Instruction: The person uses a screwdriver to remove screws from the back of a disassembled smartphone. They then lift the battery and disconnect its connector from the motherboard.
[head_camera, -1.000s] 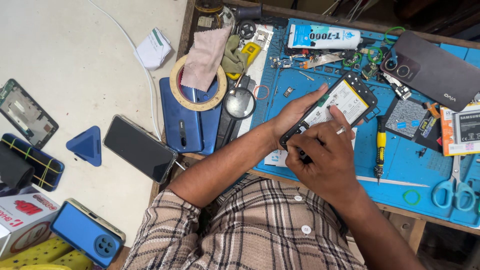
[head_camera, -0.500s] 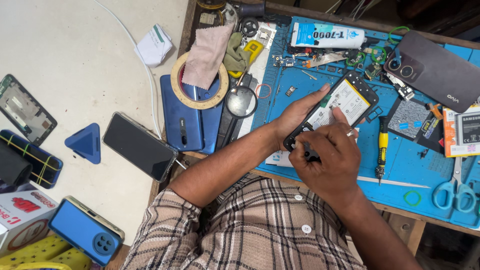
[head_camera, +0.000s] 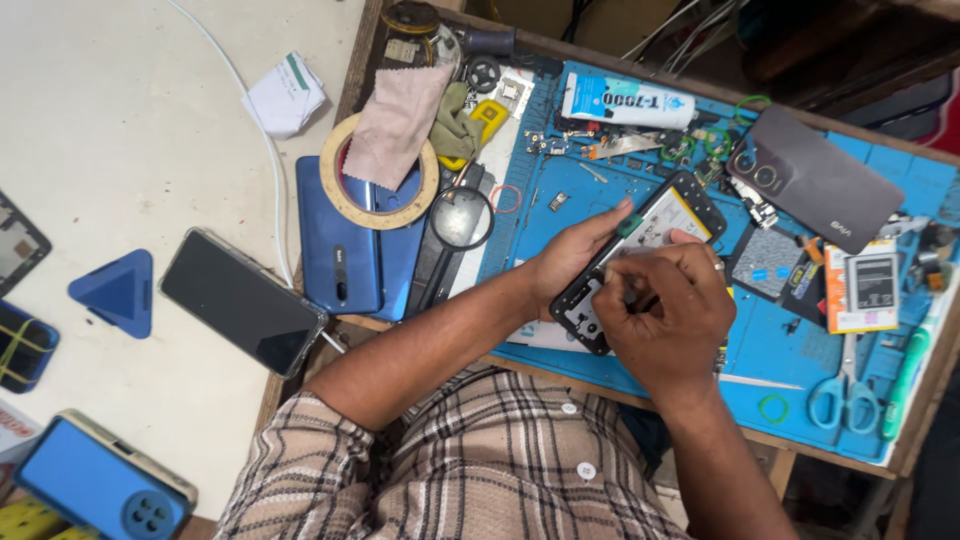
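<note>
Head view, grip: left hand cups the opened phone from its left long edge, fingers closed round the frame, forefinger tip up on the upper part of that edge. Right hand bunched over the phone's lower half, fingertips pinched together on a thin dark tool; the tip itself is hidden under the fingers, so its kind is not clear.

Head view, phone position: held just above the blue work mat, near the mat's middle, back cover off, pale battery showing in the upper half.

Head view, long axis: runs diagonally, lower end toward the person's body, upper end away and to the right, pointing at the dark back cover.

Head view, direction from grip: work spot sits at the phone's lower end, directly beneath the right hand; left hand lies beside it on the left.

Head view, nearer hand: right, over the exposed board; left only steadies.

Head view, surroundings: magnifying glass and tape roll to the left; glue tube above; scissors at lower right; spare battery to the right.
</note>
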